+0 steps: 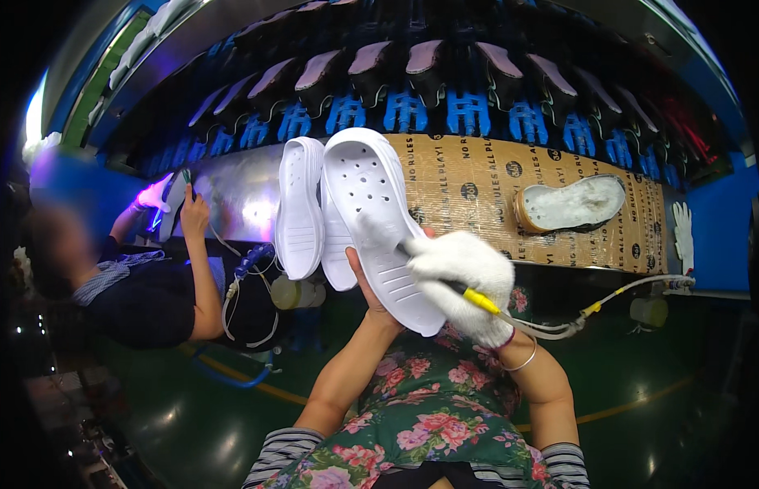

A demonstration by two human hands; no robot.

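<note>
My left hand (pixel 371 289), bare, grips the lower side of a white shoe sole (pixel 396 273), which it holds tilted up with its hollow, hole-dotted inside facing me. In a white knit glove, my right hand (pixel 469 281) is closed on a brush (pixel 482 301) with a yellow fitting and a hose behind it. The bristles look blurred against the middle of the sole. Just left stands a second white sole (pixel 300 212), and another white sole (pixel 337 236) shows partly behind the held one.
Printed brown cardboard (pixel 469 171) covers the bench, with a tan-edged, white-topped sole (pixel 571 204) on it. Behind runs a rack of pink-bottomed shoe lasts (pixel 424 57) on blue clamps (pixel 469 112). A co-worker (pixel 151 297) works at the left. A white glove (pixel 683 236) hangs far right.
</note>
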